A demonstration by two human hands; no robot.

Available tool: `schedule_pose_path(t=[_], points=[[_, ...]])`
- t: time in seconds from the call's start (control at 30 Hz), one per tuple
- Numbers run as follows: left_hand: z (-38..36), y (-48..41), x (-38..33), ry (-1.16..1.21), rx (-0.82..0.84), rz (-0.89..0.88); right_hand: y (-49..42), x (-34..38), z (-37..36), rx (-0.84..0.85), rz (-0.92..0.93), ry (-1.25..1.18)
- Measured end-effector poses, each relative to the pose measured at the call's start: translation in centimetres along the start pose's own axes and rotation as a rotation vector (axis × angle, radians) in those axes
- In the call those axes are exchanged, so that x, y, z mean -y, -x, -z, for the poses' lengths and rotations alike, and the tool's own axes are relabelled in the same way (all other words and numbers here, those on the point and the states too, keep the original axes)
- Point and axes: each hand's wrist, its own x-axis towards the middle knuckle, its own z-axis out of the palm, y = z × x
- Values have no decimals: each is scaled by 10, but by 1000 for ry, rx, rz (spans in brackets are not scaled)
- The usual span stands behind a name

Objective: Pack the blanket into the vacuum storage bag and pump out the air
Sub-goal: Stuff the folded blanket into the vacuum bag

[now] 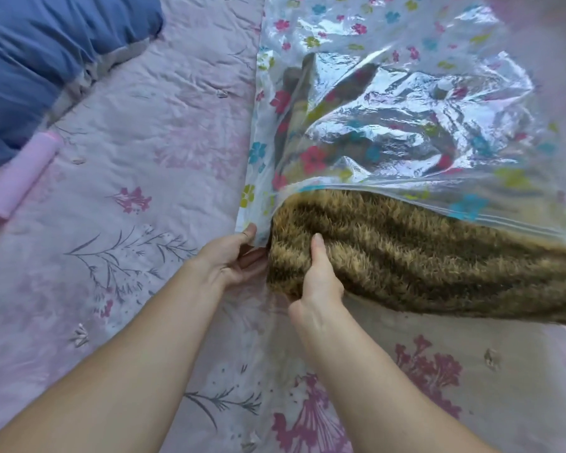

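Note:
A furry brown-and-tan striped blanket (422, 253) lies folded on the bed, its far part inside the clear vacuum storage bag (389, 103) printed with small coloured flowers. The near part sticks out of the bag's open mouth. My left hand (239, 259) pinches the bag's left corner at the opening, thumb on top. My right hand (317, 279) grips the blanket's left end, thumb on top and fingers tucked under the fur.
A pink hand pump (20, 178) lies at the left on the pale pink floral bedspread (151, 165). A blue duvet (46, 53) is bunched at the top left. The bag's lower layer spreads under my right forearm.

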Motion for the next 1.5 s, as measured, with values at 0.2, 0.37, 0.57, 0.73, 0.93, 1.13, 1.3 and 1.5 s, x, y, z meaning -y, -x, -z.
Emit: schedule_pose_path(t=[0.2,0.37,0.57,0.73,0.93,1.13,1.3,1.5], points=[[-11,2,4,35,47,-15,-18,24,69,44,79,-166],[-21,3,-2,35,90,59,-27,44,68,-137,128,-93],[-12,1,-3,0,-3,74,-38,61,31,-206,257,-37],[-10,6,-2,-137,-106,73,-46,64,34,-216,246,67],[-41,36,-28,-723,-582,-717,-45,65,56,-103,183,76],[-142,61,-27,-1381,88,-1270,-43,84,75,31,135,-87],[-177,57,-34,-1636,19,-1264,-50,89,91,28,97,1],[-197,57,-49,-1573,-35,-1133,-53,89,94,41,52,13]])
